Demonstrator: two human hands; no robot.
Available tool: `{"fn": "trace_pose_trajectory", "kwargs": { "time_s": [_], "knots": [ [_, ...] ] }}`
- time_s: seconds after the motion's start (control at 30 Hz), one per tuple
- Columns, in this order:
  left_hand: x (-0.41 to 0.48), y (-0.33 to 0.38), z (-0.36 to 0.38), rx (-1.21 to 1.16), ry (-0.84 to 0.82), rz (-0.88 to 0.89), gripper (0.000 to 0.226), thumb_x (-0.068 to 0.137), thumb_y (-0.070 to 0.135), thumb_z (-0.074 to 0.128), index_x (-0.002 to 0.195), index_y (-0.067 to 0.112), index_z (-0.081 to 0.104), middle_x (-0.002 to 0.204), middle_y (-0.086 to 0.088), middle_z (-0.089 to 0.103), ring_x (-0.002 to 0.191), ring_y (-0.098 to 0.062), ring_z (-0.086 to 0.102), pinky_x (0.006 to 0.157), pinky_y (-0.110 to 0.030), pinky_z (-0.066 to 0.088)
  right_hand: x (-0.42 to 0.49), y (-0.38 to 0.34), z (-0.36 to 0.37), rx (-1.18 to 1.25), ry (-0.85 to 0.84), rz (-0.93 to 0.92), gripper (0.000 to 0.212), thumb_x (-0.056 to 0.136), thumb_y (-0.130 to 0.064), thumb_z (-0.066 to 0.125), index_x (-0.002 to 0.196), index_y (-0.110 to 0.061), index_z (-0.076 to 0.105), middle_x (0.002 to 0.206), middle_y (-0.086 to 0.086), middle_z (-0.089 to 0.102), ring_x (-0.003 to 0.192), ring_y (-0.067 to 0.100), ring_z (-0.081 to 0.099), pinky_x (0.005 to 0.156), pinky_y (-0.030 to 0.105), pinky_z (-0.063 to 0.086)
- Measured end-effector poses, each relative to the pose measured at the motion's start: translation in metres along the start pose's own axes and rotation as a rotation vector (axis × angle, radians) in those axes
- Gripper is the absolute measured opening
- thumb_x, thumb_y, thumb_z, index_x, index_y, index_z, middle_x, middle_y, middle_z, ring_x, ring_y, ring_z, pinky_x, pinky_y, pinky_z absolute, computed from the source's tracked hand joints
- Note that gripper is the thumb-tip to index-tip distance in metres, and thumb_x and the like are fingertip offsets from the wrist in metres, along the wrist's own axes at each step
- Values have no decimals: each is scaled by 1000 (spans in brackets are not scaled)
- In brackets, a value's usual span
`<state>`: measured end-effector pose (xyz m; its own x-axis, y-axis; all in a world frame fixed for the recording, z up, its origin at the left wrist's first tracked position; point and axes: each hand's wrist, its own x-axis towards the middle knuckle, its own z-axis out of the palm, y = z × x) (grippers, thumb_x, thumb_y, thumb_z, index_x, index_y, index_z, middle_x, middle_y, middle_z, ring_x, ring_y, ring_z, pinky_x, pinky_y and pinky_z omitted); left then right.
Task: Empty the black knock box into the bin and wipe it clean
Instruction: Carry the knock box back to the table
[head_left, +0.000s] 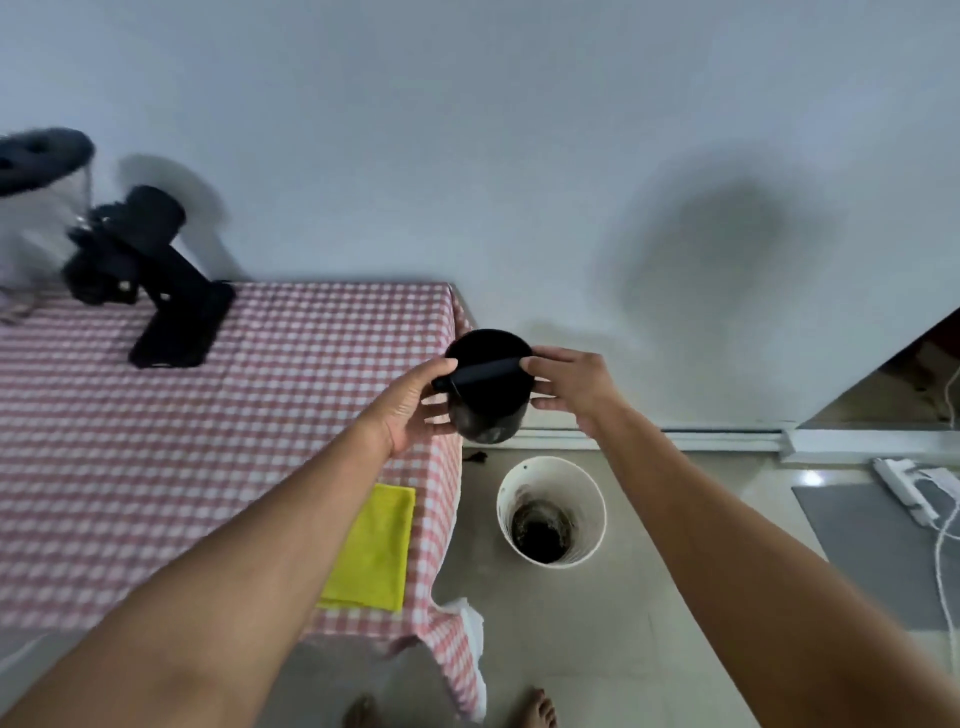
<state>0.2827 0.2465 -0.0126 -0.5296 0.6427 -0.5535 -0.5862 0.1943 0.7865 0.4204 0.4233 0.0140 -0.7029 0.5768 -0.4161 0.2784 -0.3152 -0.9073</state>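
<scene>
The black knock box (488, 410), a round tub with a padded bar across its mouth, is held upright in the air just past the table's right edge. My left hand (415, 405) grips its left side and one end of the bar. My right hand (571, 387) holds the right rim and the bar's other end. Below it on the floor stands the white bin (589, 499), with dark coffee grounds at its bottom. A yellow cloth (376, 551) lies flat on the table near the front right corner, partly under my left forearm.
The table (208, 441) wears a pink checked cloth. A black coffee device (156, 270) sits at its back left beside a blurred grey appliance (36, 208). A grey mat (872, 551) and a white power strip with cable (909, 488) lie on the floor at right. My bare feet (535, 709) show below.
</scene>
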Motion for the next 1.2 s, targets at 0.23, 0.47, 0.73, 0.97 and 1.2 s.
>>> {"fn": "trace_pose_trajectory", "kwargs": {
  "time_s": [0.23,0.47,0.73,0.97,1.2],
  "knots": [
    [-46,41,-69,19,2,107,26,75,37,73,95,22,68,93,-1,61,87,-21,61,79,-42,56,-32,-21,90,49,-12,-74,24,86,-4,70,110,-4,70,87,13,66,70,26,62,53,26,50],
    [-88,76,-158,80,25,202,21,94,28,56,110,18,64,103,-9,59,91,-28,61,76,-44,55,-62,-18,201,33,72,-186,27,84,-6,72,112,-5,72,82,9,70,68,21,66,59,29,52],
    [-122,112,-232,502,122,494,55,94,13,57,146,29,48,140,-6,57,110,-18,62,87,-37,54,-89,-5,297,8,290,-258,14,78,-15,76,86,-26,76,86,8,73,76,21,69,62,31,55],
    [-134,104,-230,1417,207,1161,52,84,26,72,134,16,61,126,-9,68,115,-33,59,99,-42,46,-109,7,319,-14,436,-263,10,65,-25,77,70,-34,77,81,6,76,78,27,73,69,42,61],
    [-130,77,-213,1668,167,1110,39,92,32,60,128,16,63,118,-11,70,109,-33,63,92,-40,43,-120,9,313,-247,499,-282,12,67,-28,78,78,-33,77,78,-7,75,84,20,74,80,47,60]
  ]
}}
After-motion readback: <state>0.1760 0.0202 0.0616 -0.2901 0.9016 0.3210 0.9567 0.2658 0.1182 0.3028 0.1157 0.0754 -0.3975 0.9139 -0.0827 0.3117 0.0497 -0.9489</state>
